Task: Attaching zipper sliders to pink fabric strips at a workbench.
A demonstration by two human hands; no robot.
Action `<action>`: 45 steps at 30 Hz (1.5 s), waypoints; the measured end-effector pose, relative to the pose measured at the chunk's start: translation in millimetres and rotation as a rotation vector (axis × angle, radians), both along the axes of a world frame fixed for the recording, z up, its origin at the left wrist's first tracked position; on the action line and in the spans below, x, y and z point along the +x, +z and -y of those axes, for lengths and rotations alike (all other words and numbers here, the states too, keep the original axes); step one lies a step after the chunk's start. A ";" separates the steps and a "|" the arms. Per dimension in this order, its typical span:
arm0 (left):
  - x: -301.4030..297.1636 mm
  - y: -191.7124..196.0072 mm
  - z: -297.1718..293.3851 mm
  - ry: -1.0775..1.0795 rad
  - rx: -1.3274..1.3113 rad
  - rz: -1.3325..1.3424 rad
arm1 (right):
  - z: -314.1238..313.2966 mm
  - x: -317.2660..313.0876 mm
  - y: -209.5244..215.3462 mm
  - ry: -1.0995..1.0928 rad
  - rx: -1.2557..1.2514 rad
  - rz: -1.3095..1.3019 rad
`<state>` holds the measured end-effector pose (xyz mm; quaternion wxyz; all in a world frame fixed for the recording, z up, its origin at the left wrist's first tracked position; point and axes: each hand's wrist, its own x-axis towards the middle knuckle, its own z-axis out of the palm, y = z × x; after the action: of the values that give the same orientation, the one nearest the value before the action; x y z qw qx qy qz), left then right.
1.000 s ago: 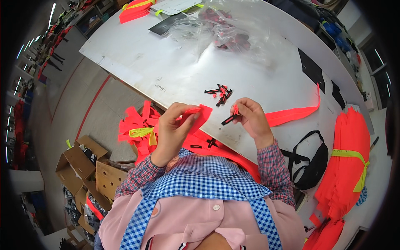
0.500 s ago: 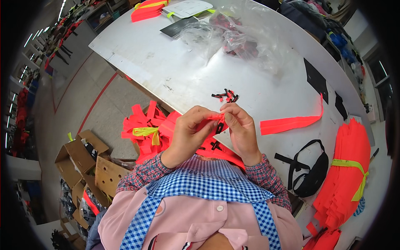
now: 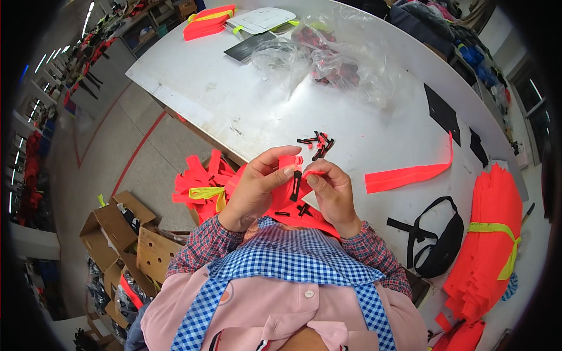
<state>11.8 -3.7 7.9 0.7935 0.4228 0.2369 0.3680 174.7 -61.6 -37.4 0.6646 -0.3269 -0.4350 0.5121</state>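
My left hand (image 3: 253,188) is closed on a bright orange-red fabric strip (image 3: 281,193), pinching it near its upper end between thumb and fingers. A small black slotted pull tab (image 3: 295,186) hangs from the strip between my hands. My right hand (image 3: 335,195) pinches a bit of the same orange fabric between thumb and forefinger. More orange strips with black tabs (image 3: 304,209) lie across my lap below. Just beyond my fingers, a small heap of black tabs with orange bits (image 3: 319,144) rests on the white table (image 3: 246,99).
A bundle of orange strips (image 3: 196,175) hangs at the table's left edge. One loose strip (image 3: 404,175), a black strapped pouch (image 3: 439,245) and a tied orange bundle (image 3: 489,240) are on the right. Plastic bags (image 3: 351,58) lie at the back; cardboard boxes (image 3: 114,225) stand lower left.
My hands have drawn slightly apart, my left hand shifting a little left. The strip and its black tab, partly covered by fingers before, now show more openly between them.
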 end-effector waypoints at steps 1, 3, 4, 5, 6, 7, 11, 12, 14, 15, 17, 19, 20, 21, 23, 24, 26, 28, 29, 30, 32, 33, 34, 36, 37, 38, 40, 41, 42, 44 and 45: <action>-1.9 0.0 -0.5 -0.033 -0.034 0.033 | -1.0 -0.1 -1.3 0.011 0.042 0.032; -4.7 -1.0 -2.3 -0.065 -0.066 0.064 | -1.2 -2.1 4.3 0.042 0.046 -0.011; -5.7 -2.5 -3.8 -0.126 -0.097 0.098 | -1.5 -3.1 6.7 0.073 0.046 -0.050; -6.5 -3.8 -4.7 -0.187 -0.127 0.132 | -2.6 -2.7 5.8 0.074 0.047 -0.053; -6.5 -4.1 -4.9 -0.189 -0.127 0.130 | -3.7 -0.7 4.8 0.118 0.021 -0.071; -6.5 -4.3 -4.7 -0.193 -0.131 0.135 | -4.5 0.8 4.1 0.162 -0.004 -0.088; -4.6 -4.9 -6.1 -0.227 -0.106 0.130 | -5.1 2.0 4.0 0.216 -0.013 -0.145; -4.5 -5.0 -6.3 -0.226 -0.108 0.128 | -4.8 1.2 5.8 0.215 -0.022 -0.160; -4.2 -5.0 -6.5 -0.264 -0.114 0.106 | -4.3 0.8 8.0 0.215 -0.033 -0.178; -4.3 -5.5 -6.7 -0.264 -0.116 0.105 | -3.9 1.3 8.7 0.221 -0.057 -0.188; -4.9 -6.5 -7.2 -0.285 -0.099 0.061 | -3.2 2.2 7.3 0.228 -0.081 -0.199; -8.2 -5.1 -9.6 -0.303 -0.016 -0.017 | -3.2 1.6 3.8 0.221 -0.094 -0.202; -9.8 -3.7 -11.0 -0.320 0.068 -0.095 | -2.3 0.4 3.7 0.222 -0.096 -0.202; -10.6 -1.1 -12.0 -0.319 0.066 -0.096 | -0.7 -0.9 2.9 0.204 -0.068 -0.182; -11.5 4.3 -13.1 -0.350 0.165 -0.139 | 1.3 -3.1 2.7 0.187 -0.042 -0.163; -12.2 3.9 -12.7 -0.349 0.164 -0.140 | 2.3 -4.5 4.3 0.184 -0.036 -0.162; -13.3 1.7 -12.1 -0.345 0.074 -0.050 | 2.0 -3.5 4.8 0.181 -0.031 -0.161; -14.0 -3.8 -12.8 -0.359 -0.010 0.006 | -0.3 2.0 4.7 0.239 -0.002 -0.069; -14.6 -5.2 -12.8 -0.372 -0.094 0.062 | 0.3 1.4 5.1 0.240 -0.003 -0.069; -14.3 -5.4 -13.0 -0.373 -0.094 0.064 | 0.3 1.4 5.1 0.245 -0.066 -0.152; -14.2 -4.1 -12.7 -0.323 0.091 -0.068 | 0.9 1.3 5.3 0.250 -0.129 -0.233; -14.2 -0.5 -13.0 -0.323 0.089 -0.067 | 2.1 0.4 5.3 0.209 -0.145 -0.209; -13.9 5.1 -14.2 -0.331 0.178 -0.109 | 2.9 -0.3 5.1 0.169 -0.161 -0.186; -13.5 7.3 -13.8 -0.339 0.269 -0.151 | 0.7 2.7 4.4 0.196 -0.119 -0.174; -12.6 5.5 -12.3 -0.317 0.150 -0.088 | -0.3 3.6 4.7 0.222 -0.075 -0.162; -12.4 3.8 -11.2 -0.295 0.032 -0.025 | -0.2 2.4 6.7 0.222 -0.074 -0.163; -12.3 0.0 -10.9 -0.294 -0.009 0.002 | -0.4 1.1 10.4 0.252 -0.124 -0.195; -12.1 -1.9 -11.2 -0.291 -0.051 0.029 | -0.8 1.5 10.3 0.251 -0.123 -0.194; -12.3 -3.8 -11.0 -0.289 -0.052 0.029 | -0.4 1.7 10.1 0.265 -0.144 -0.183; -12.4 -7.7 -11.2 -0.322 -0.082 0.068 | 0.1 2.8 10.6 0.281 -0.166 -0.171; -13.0 -10.0 -12.0 -0.321 -0.082 0.069 | -0.2 3.8 11.8 0.291 -0.190 -0.162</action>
<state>-1.2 8.3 -2.1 0.8664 0.4095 0.1540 0.2407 178.4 -61.4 -25.6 0.5826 -0.2796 -0.3725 0.6660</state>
